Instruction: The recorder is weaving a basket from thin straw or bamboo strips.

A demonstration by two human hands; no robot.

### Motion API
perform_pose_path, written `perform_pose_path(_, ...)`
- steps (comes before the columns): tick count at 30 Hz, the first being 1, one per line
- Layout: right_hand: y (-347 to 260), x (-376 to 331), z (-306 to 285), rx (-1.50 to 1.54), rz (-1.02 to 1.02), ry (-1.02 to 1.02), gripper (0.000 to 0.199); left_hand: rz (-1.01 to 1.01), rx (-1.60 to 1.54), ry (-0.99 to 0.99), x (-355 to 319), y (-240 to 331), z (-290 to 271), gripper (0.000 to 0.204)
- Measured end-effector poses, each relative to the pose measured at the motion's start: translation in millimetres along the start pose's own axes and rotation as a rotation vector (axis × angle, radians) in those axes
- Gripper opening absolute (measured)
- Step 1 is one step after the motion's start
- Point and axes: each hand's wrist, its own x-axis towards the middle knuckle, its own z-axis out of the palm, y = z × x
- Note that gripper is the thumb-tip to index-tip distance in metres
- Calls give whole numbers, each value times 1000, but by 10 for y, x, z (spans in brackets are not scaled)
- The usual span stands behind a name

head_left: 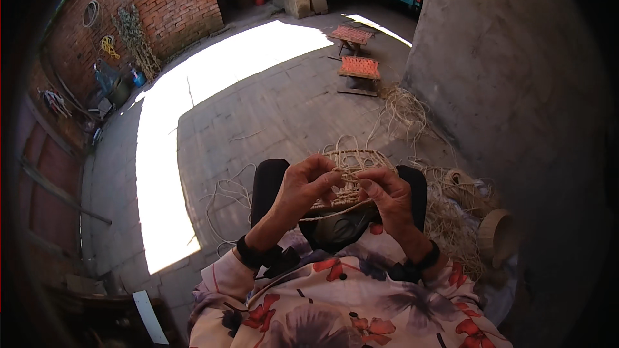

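Note:
A piece of straw-coloured cord weaving [361, 156] with an open, net-like pattern rests over my lap, between my knees. My left hand [308, 185] is at its left side, thumb and forefinger pinched on a strand of cord. From the right, my right hand [389, 198] pinches cord near the middle of the weaving. The fingertips of both hands are close together, a small gap apart. A loose cord runs along the near edge of the piece, below the fingers. Part of the weaving is hidden behind my hands.
Tangled cord [451, 219] lies on my right, with a pale round container [495, 235] beside it. More loose cord [406, 113] is heaped by the grey wall [509, 58]. Two low stools with red woven seats [360, 67] stand ahead. Thin strands trail on the paving [229, 200] at left.

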Motion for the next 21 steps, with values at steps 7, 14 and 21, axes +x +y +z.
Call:
perform_pose_path(7,70,8,-100,-344,0,158,5,417,1152,42,20,-470,17,19)
perform_pose_path(14,111,103,-74,-525,84,112,5,494,1225,35,27,-669,-8,63)
perform_pose_path(21,213,324,-83,-834,-16,28,8,330,1234,-15,90,-611,122,77)
